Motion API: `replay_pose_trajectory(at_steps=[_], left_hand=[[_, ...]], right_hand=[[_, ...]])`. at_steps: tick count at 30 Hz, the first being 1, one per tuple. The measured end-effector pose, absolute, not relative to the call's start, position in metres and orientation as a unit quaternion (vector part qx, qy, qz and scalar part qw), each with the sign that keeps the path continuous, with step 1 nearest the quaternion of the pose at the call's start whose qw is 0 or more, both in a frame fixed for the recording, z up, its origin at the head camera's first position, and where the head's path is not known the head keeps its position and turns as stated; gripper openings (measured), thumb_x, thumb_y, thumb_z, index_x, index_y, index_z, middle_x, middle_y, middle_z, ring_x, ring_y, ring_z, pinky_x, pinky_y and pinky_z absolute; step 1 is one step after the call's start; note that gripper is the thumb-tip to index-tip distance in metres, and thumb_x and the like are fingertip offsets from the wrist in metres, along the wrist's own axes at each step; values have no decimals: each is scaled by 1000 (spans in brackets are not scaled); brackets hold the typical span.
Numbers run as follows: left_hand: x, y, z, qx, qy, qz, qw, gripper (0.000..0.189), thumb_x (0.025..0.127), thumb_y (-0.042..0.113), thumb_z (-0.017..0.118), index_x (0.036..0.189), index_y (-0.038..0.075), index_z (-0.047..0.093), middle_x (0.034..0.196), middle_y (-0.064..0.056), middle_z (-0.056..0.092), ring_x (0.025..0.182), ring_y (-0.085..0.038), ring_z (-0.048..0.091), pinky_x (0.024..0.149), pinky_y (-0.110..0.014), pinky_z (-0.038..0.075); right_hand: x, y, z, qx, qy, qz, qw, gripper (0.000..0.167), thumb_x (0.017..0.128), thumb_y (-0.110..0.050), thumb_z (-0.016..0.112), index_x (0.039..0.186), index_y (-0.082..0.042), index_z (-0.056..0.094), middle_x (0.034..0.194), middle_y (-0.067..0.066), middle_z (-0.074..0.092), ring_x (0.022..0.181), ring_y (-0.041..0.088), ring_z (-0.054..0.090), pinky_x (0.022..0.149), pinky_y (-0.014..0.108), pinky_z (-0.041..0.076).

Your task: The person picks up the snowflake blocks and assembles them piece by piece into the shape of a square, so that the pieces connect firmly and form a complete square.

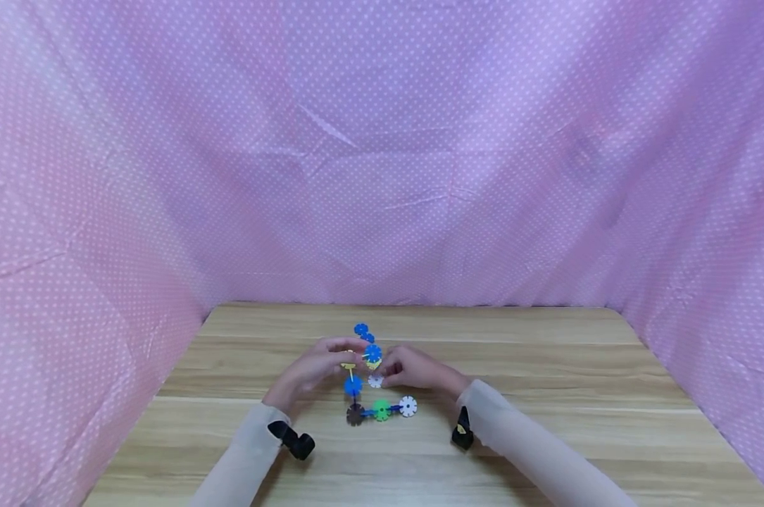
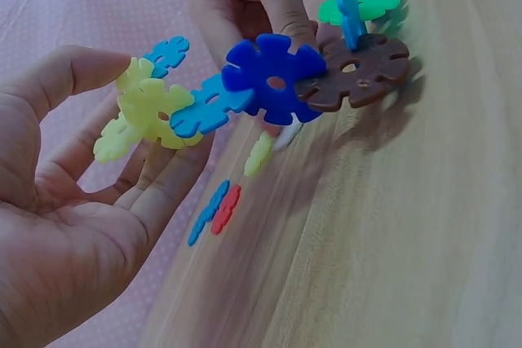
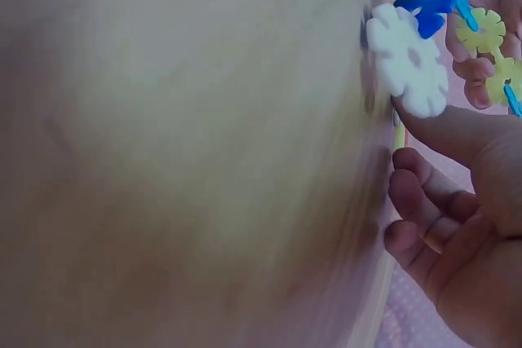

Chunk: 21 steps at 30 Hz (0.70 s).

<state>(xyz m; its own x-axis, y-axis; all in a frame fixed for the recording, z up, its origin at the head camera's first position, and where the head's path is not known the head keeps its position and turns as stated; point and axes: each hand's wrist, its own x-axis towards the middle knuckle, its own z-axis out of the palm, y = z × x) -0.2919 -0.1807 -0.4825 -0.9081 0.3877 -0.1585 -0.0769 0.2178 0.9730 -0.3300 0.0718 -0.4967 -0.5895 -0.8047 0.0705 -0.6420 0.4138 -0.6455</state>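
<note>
A chain of interlocked flower-shaped plastic discs hangs from my left hand [image 1: 318,366]. In the left wrist view, that thumb and the fingers hold a yellow disc [image 2: 155,112] of the chain. From it run a light blue disc [image 2: 210,105], a dark blue disc [image 2: 269,75], a brown disc [image 2: 355,75], a green disc [image 1: 382,410] and a white end disc [image 1: 408,406]. My right hand [image 1: 413,367] is low over the table, beside a loose white disc [image 1: 375,381]. Its thumb and forefinger look apart in the right wrist view; the thumb tip is hidden behind the chain's white disc [image 3: 408,59].
Beyond the hands, blue discs [image 1: 361,329] lie on the wooden table [image 1: 546,436]. A red disc [image 2: 226,209] and a loose yellow disc [image 2: 259,154] show in the left wrist view. Pink dotted cloth [image 1: 382,176] surrounds the table. Each sleeve carries a black wrist camera [image 1: 301,446].
</note>
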Motion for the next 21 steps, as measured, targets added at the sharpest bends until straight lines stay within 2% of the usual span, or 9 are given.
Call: replay_pose_trajectory(at_steps=[3, 6, 10, 12, 17, 21], left_hand=[[-295, -180, -483, 105, 755, 618, 191, 36, 99, 25, 66, 133, 13, 66, 133, -4, 65, 113, -18, 64, 100, -39, 48], [-297, -178, -484, 110, 761, 611, 190, 36, 99, 26, 66, 133, 14, 66, 130, -5, 66, 114, -19, 63, 107, -48, 45], [-298, -173, -482, 116, 766, 604, 188, 37, 98, 28, 67, 134, 17, 66, 127, -3, 67, 115, -18, 61, 110, -55, 41], [-299, -169, -482, 120, 765, 604, 187, 38, 98, 28, 68, 134, 17, 66, 124, -6, 67, 112, -19, 61, 108, -53, 43], [-300, -158, -484, 123, 767, 603, 183, 39, 98, 29, 68, 134, 15, 66, 129, -5, 66, 112, -18, 62, 100, -44, 48], [-301, -148, -485, 120, 763, 608, 184, 38, 98, 28, 68, 133, 12, 66, 134, -5, 64, 113, -16, 62, 100, -41, 49]], right_hand=[[-327, 77, -495, -407, 840, -338, 119, 9, 88, -11, 79, 97, -8, 81, 90, 0, 67, 81, 4, 55, 72, 19, 50], [-325, 84, -493, -387, 848, -344, 113, 4, 85, -11, 82, 89, -9, 81, 88, -1, 66, 80, 5, 55, 72, 20, 50], [-323, 92, -490, -370, 861, -335, 98, 8, 82, -14, 85, 81, -10, 79, 83, -4, 65, 76, 4, 54, 69, 19, 49], [-323, 96, -489, -363, 865, -333, 90, 10, 80, -14, 86, 82, -9, 78, 81, -4, 66, 74, 4, 54, 67, 20, 49], [-323, 103, -490, -370, 866, -325, 88, 13, 83, -11, 83, 95, -9, 79, 88, -1, 72, 77, 5, 56, 70, 21, 50], [-322, 113, -493, -375, 861, -328, 100, 10, 84, -8, 82, 90, -6, 75, 87, 2, 70, 79, 8, 57, 72, 21, 50]])
